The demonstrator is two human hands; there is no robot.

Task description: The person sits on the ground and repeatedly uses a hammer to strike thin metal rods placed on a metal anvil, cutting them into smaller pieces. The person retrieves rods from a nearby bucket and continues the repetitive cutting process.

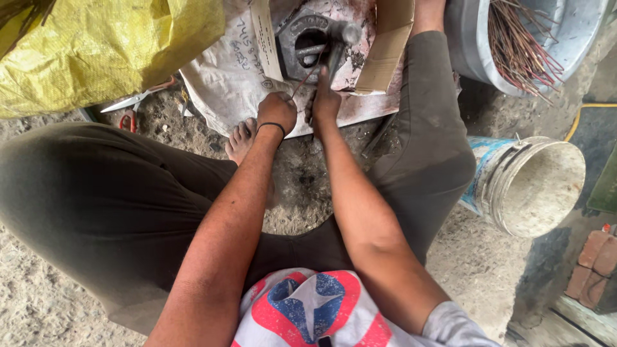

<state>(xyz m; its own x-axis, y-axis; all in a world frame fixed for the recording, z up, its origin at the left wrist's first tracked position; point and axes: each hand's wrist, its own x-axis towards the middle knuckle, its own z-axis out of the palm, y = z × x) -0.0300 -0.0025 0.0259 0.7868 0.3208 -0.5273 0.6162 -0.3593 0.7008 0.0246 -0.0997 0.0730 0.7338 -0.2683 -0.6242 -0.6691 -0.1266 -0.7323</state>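
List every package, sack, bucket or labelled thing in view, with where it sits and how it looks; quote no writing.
Yellow woven sack: top left, bulging and crumpled.
White sack: flat on the ground under the metal tool, dirty, handwriting in dark ink.
Cardboard box: brown, flaps open around the tool.
Grey tub: top right, holds reddish rods.
White bucket: right, lying on its side, blue printed label.
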